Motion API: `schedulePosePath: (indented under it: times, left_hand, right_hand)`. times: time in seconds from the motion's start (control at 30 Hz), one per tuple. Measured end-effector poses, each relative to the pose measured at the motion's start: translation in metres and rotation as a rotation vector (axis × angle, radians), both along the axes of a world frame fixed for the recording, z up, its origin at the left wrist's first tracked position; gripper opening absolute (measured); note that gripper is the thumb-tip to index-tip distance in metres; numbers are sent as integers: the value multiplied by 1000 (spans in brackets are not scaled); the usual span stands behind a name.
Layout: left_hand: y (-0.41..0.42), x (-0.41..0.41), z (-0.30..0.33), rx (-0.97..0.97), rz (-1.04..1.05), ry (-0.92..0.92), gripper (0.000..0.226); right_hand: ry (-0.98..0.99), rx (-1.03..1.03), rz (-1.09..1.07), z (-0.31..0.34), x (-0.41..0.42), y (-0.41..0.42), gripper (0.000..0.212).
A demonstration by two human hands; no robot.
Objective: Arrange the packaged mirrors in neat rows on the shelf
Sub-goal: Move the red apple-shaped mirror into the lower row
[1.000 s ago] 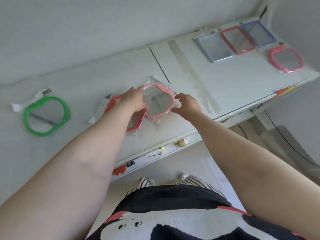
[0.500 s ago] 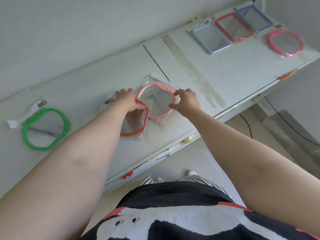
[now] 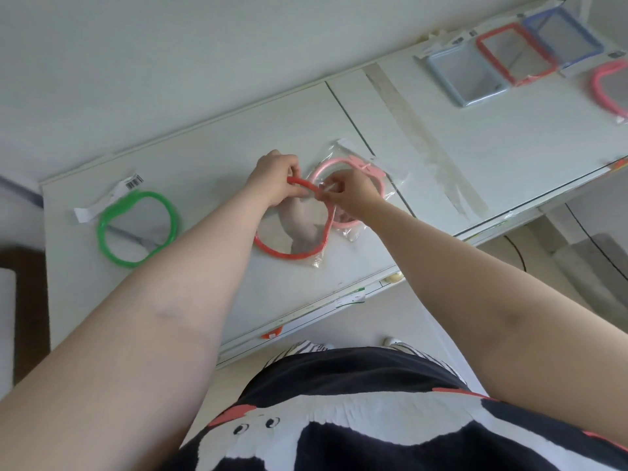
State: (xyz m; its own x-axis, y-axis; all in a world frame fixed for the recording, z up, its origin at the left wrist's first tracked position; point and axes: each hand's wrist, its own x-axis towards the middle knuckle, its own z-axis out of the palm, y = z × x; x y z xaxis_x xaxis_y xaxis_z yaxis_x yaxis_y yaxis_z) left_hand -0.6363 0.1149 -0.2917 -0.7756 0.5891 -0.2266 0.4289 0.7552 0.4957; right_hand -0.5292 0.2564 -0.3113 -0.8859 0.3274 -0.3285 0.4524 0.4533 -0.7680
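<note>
Gripping the far rim of the round red-framed mirror in its clear plastic sleeve (image 3: pixel 292 232), both hands are working mid-shelf: the left hand (image 3: pixel 275 178) is closed on the top of the red frame, and the right hand (image 3: pixel 350 193) pinches the same rim just beside it, thumb and fingertips shut on frame and wrapper together. That mirror sits tilted, its near edge down on the white shelf (image 3: pixel 221 158) and its far edge raised in the fingers, an arm's reflection showing in the glass. Right behind it, touching and partly overlapped, lies the round pink-framed mirror in crinkled clear packaging (image 3: pixel 368 178), flat on the shelf. Off to the left, well apart, the round green-framed mirror with a barcoded white header tag (image 3: pixel 137 229) lies alone, angled and not lined up with anything. Over at the far right end there's a start on a row: the pale grey-blue rectangular mirror (image 3: pixel 465 74), the red rectangular mirror (image 3: pixel 515 54) and the blue rectangular mirror (image 3: pixel 560 37) sit side by side with edges overlapping, and a second pink round mirror (image 3: pixel 608 88) lies just in front, cut off by the frame edge. My read: roughly halfway, with the round ones still scattered. Left to do, I'd say, is setting the red one down square, separating it from the pink, and bringing the green into line.
</note>
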Motion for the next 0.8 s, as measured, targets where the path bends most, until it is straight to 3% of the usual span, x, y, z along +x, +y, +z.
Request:
schedulePosePath:
  times: [0.07, 0.13, 0.23, 0.33, 0.47, 0.57, 0.63, 0.8]
  left_hand:
    - [-2, 1, 5, 55, 10, 39, 36]
    - [-4, 1, 8, 66, 44, 138, 37]
    - [-5, 2, 12, 60, 148, 303, 64]
    - [0, 10, 16, 110, 393, 284, 86]
    - [19, 26, 28, 188, 671, -118, 76]
    - [45, 38, 29, 349, 666, -395, 34]
    - [65, 47, 25, 493, 647, -626, 23]
    - [114, 74, 30, 512, 549, -799, 17]
  right_hand:
    - [30, -61, -35, 3, -3, -2, 32]
    - [52, -123, -101, 11, -3, -1, 27]
    - [75, -213, -265, 19, -2, 4, 15]
    - [138, -319, -455, 23, 4, 17, 33]
    - [209, -414, -664, 36, 24, 38, 36]
    - [254, -466, -785, 42, 42, 54, 38]
    - [271, -500, -850, 45, 56, 65, 39]
    - [288, -540, -955, 47, 100, 106, 25]
